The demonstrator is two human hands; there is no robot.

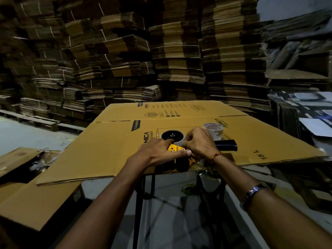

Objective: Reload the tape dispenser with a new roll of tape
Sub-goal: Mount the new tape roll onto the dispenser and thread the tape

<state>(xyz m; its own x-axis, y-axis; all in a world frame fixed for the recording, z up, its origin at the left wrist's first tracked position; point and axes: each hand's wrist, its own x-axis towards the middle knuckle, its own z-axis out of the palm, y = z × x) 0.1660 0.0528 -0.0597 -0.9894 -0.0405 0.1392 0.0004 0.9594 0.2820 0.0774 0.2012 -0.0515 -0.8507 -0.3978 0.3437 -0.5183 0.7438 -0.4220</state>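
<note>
While the flattened cardboard sheet [111, 146] covers the desk, the tape dispenser [177, 150] lies on its side near the sheet's near edge, and everything else can be placed from it. Left of the dispenser, the left hand [161, 151] lies across the yellow frame, fingers stretched forward towards the spool and the thumb reaching over the yellow plate; it seems to press the tool down more than to clasp it. Beyond the yellow frame sits the black spool hub [171, 135], with a pale ring at its near right side that may be a spent core or a nearly finished roll; I cannot tell which. Right of the frame, the right hand [199, 143] is curled, its fingertips working at that ring or at a loose tape end, though what they pinch is hidden. Beyond and right of the dispenser, just past the right hand's knuckles, the new roll of tape [213, 131] stands apart on the cardboard, not yet mounted. Judging by this, the reload is at an early stage: the hub must be cleared, the new roll seated, and its end threaded. The dispenser's long axis runs roughly left to right, with the black handle [227, 145] pointing right and the spool end lying left and away.
</note>
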